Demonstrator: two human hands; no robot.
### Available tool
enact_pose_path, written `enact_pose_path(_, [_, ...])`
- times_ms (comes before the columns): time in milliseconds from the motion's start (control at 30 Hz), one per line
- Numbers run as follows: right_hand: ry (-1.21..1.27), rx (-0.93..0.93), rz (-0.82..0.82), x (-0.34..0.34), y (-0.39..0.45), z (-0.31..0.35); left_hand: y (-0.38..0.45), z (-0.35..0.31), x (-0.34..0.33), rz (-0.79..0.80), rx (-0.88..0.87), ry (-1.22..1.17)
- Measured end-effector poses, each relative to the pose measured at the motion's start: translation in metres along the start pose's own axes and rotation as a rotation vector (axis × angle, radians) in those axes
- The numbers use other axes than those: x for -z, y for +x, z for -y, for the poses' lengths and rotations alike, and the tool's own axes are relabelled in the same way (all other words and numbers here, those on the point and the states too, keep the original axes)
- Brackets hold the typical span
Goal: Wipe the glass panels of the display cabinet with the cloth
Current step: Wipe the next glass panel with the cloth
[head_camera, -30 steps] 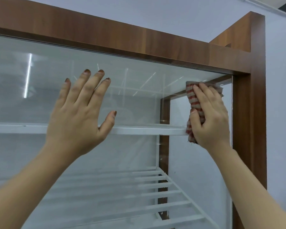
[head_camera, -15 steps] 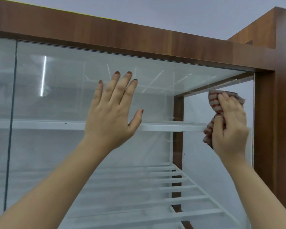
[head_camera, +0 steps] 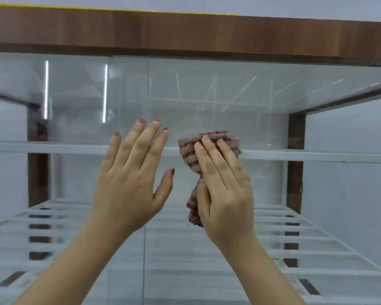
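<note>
Since the earlier frame, the right hand [head_camera: 223,186] and its cloth [head_camera: 190,159] have swept leftward from the cabinet's right post to mid-panel. Display cabinet [head_camera: 185,31]: wooden top rail, white slatted shelves behind. Glass panel [head_camera: 262,111]: its vertical edge runs just left of the cloth. Left hand [head_camera: 130,179]: fingers straight and spread, holding nothing, apparently flat against the glass just left of that edge. Right hand: fingers nearly straight, pressing the bunched red-striped cloth onto the glass, thumb apparently tucked around its lower part. Risk: the bare left palm would likely smear fingerprints; hard pressure near the edge may shift the panel.
</note>
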State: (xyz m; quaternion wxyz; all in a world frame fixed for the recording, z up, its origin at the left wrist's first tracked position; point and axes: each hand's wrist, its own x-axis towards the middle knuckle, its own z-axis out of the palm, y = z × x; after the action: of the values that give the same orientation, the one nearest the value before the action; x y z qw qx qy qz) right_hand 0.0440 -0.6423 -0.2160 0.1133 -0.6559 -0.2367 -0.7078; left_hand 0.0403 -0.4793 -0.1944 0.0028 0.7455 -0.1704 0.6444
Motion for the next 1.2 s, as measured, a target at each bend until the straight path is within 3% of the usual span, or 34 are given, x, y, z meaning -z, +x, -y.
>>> enact_pose_path(233, [-0.05,-0.04,0.024,-0.033,-0.017,0.035,-0.029,0.041,-0.001,0.043,0.017,0.008])
enact_pose_path(533, [-0.289,-0.089,0.052,-0.046,-0.034,0.045,-0.04,0.038,-0.023,-0.024,0.038,-0.078])
enact_pose_path(733, [-0.3,-0.081,0.081,-0.044,-0.015,0.034,-0.041,0.038,-0.025,-0.051,0.03,-0.085])
enact_pose_path(933, [-0.298,-0.22,0.019,-0.041,-0.034,0.032,-0.042,0.037,-0.026,-0.043,0.039,-0.081])
enact_pose_path(1200, [-0.293,-0.049,0.095,-0.042,-0.004,0.031,-0.042,0.037,-0.026,-0.042,0.043,-0.075])
